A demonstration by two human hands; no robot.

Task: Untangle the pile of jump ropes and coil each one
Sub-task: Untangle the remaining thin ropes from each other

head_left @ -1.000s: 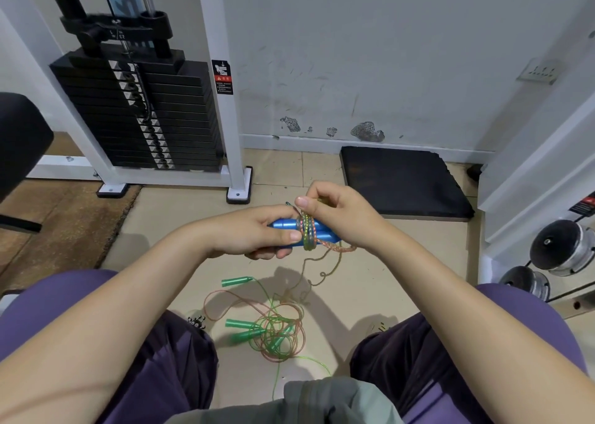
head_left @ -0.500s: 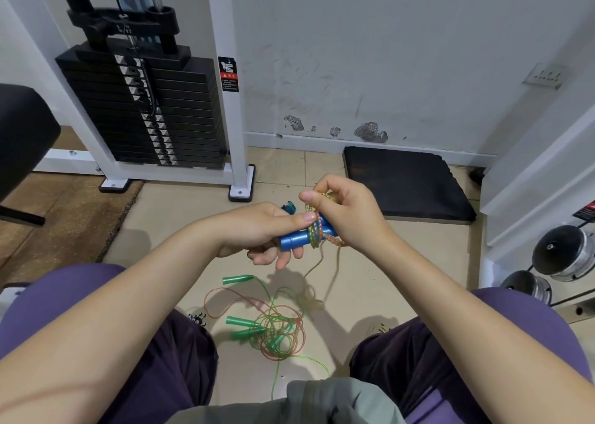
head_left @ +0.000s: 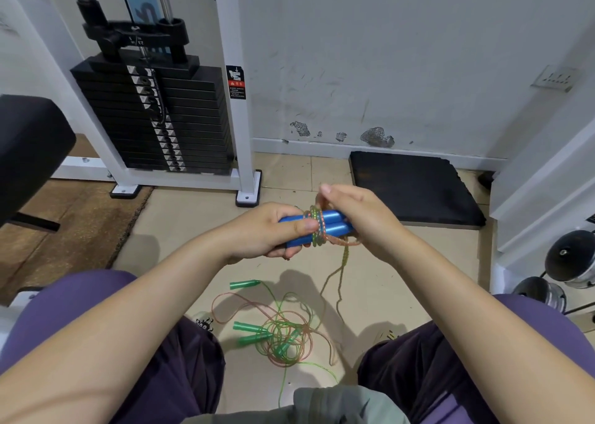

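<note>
My left hand (head_left: 273,230) grips two blue jump-rope handles (head_left: 333,222) held side by side, thumb pressed on the turns of multicoloured rope (head_left: 317,229) wound around them. My right hand (head_left: 357,214) pinches that rope just above the handles at their right end. The rope's loose tail (head_left: 339,269) hangs down toward the floor. On the floor between my knees lies a tangle of thin green and orange ropes (head_left: 283,336) with several green handles (head_left: 244,284).
A white weight-stack machine (head_left: 154,114) stands at back left, its foot (head_left: 247,195) just beyond my hands. A black floor mat (head_left: 415,185) lies against the wall at right. Dumbbells (head_left: 566,259) sit on a rack at far right. A black padded seat (head_left: 29,147) juts in at left.
The blue handles turned level again after being tilted, and my right hand carried the rope up and over them for another turn. The hanging tail is shorter.
</note>
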